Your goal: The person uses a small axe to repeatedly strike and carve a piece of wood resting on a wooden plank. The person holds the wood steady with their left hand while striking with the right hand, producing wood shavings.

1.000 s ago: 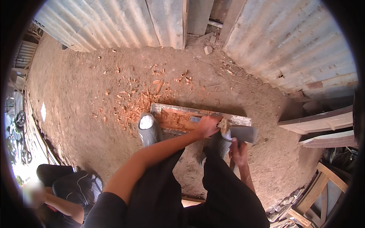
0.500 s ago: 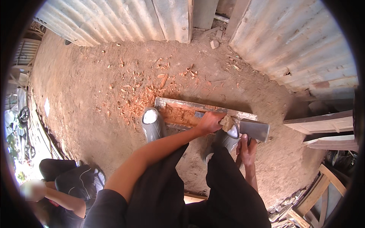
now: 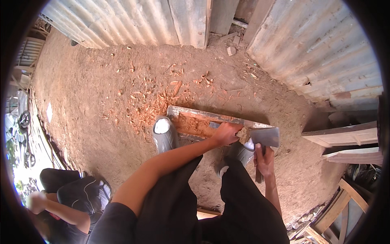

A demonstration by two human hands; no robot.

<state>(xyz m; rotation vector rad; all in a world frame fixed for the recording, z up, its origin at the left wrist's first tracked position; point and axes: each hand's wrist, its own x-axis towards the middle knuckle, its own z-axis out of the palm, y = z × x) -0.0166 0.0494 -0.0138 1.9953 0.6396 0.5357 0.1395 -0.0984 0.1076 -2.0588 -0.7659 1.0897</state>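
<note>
at the far left we see a seated person (image 3: 77,197) in dark clothes, well apart from the work. next, on the bare dirt, we find a scatter of reddish wood shavings (image 3: 152,106), thickest near the left end of a wooden trough (image 3: 191,111). this trough lies on the ground beyond our knees, with a grey shoe (image 3: 165,137) at its near left corner; we cannot tell if they touch. it is a long block with a hollow cut into it: the rim is pale and weathered, the inside a raw orange-brown, and rough chips lie in the left part of the hollow. toward the middle, the grey blade of a chisel (image 3: 214,125) slants over the hollow, though we cannot tell whether its edge meets the wood. our left hand (image 3: 226,134) is curled round the chisel's handle, above the right half of the trough, and the frayed tan butt (image 3: 243,134) sticks out on the right. just beside it we see the broad, flat grey head of a hatchet-like tool (image 3: 265,137); our right hand (image 3: 265,160) is wrapped round its dark handle. farther right stand pale wooden panels (image 3: 343,135).
</note>
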